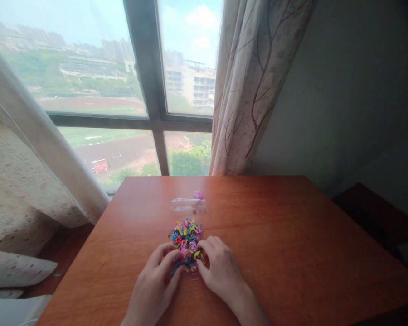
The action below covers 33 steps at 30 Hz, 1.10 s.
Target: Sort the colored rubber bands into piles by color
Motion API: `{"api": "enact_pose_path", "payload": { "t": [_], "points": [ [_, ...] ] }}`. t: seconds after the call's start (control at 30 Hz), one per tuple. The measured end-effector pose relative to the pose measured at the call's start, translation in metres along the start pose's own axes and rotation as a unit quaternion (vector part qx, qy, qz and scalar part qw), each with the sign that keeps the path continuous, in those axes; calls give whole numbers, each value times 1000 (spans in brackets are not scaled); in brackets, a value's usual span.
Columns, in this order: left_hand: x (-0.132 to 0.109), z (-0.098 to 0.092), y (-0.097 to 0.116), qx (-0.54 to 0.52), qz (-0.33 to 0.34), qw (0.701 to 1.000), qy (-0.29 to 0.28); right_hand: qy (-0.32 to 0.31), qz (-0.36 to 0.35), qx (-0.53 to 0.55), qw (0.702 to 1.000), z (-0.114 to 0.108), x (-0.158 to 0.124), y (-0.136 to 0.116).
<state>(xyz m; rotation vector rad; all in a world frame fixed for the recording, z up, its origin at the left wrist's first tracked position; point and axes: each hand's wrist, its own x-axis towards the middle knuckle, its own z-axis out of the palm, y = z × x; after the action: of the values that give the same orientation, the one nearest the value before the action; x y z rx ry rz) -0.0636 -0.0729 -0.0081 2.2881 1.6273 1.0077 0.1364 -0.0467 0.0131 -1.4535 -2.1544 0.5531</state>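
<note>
A heap of small multicoloured rubber bands (187,233) lies on the wooden table in front of me, with pink, yellow, blue and red strands tangled together. My left hand (159,276) reaches in from the left, its curled thumb and fingers closed on bands at the near side of the heap. From the right, my right hand (221,267) has thumb and index finger around some yellow and pink bands. Parts of both hands' fingertips are hidden among the strands. One loose pink band (195,275) rests between my hands, at the heap's near edge.
Behind the heap lie a clear plastic container (185,204) on its side and a small pink-purple object (197,194). The brown table (292,244) ends at a window (153,122) with patterned curtains (251,81). A white surface (15,311) stands at lower left.
</note>
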Motion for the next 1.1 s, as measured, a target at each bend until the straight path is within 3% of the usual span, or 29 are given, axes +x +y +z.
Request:
{"api": "enact_pose_path", "payload": {
  "t": [0.27, 0.6, 0.9, 1.1],
  "points": [
    [2, -4, 4, -45, 6, 999, 0, 31, -11, 4, 999, 9, 11, 2],
    [2, -6, 8, -31, 33, 999, -9, 55, -8, 121, 991, 6, 31, -3],
    [6, 5, 11, 77, 98, 992, -2, 88, 33, 155, 984, 6, 7, 25],
    [21, 6, 18, 114, 84, 990, 1, 96, 35, 143, 984, 6, -2, 28]
  ]
}}
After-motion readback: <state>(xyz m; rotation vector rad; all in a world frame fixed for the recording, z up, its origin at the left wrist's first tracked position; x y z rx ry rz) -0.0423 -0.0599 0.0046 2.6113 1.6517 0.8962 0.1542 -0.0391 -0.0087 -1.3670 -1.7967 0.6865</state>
